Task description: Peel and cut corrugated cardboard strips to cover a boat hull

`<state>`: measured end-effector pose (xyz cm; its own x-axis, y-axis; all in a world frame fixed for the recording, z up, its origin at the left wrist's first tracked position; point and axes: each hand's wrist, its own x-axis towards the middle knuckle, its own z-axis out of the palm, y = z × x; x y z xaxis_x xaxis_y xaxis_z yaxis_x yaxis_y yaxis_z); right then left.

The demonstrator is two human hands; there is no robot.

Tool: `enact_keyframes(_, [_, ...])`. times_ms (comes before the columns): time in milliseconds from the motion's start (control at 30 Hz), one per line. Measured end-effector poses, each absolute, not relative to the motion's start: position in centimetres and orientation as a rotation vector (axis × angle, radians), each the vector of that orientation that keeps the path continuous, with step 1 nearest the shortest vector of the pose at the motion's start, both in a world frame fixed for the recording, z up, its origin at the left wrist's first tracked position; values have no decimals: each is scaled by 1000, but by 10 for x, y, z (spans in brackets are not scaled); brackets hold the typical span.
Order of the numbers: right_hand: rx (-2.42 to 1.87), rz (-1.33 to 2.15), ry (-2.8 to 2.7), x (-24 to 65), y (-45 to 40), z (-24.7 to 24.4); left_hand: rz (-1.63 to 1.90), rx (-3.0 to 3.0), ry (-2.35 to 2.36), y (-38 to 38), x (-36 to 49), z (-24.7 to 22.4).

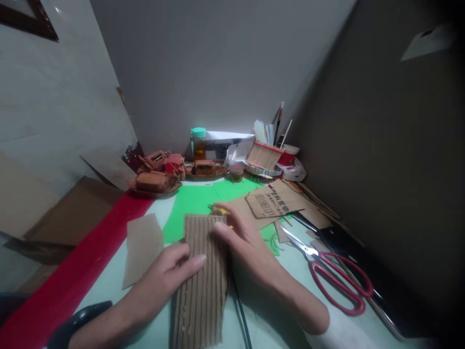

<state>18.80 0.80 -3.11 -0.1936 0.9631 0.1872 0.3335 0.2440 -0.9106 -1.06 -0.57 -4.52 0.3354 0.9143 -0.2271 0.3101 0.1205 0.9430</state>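
A long strip of corrugated cardboard, ribbed side up, lies lengthwise in front of me. My left hand grips its left edge, thumb on top and fingers beneath. At the upper right edge, my right hand holds it too, thumb on the ribs and fingers curled behind the top. Something yellow shows near the right fingers, mostly hidden. Left of the strip lies a second cardboard piece. Red-handled scissors rest half open to the right of my right hand.
Brown model boats, a bottle with a turquoise cap and a stick-filled holder stand at the back. Printed cardboard lies over a green sheet. A black flat object is at the right. A dark cable runs beside the strip.
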Motion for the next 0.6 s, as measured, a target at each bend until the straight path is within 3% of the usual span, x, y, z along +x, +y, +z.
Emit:
enact_keyframes(400, [-1115,966,-1628,188,18,-46,586,1483,1091,-9,-7,-31])
enact_keyframes(600, [-1073,982,-1458,189,20,-44,762,1399,1111,-13,-7,-31])
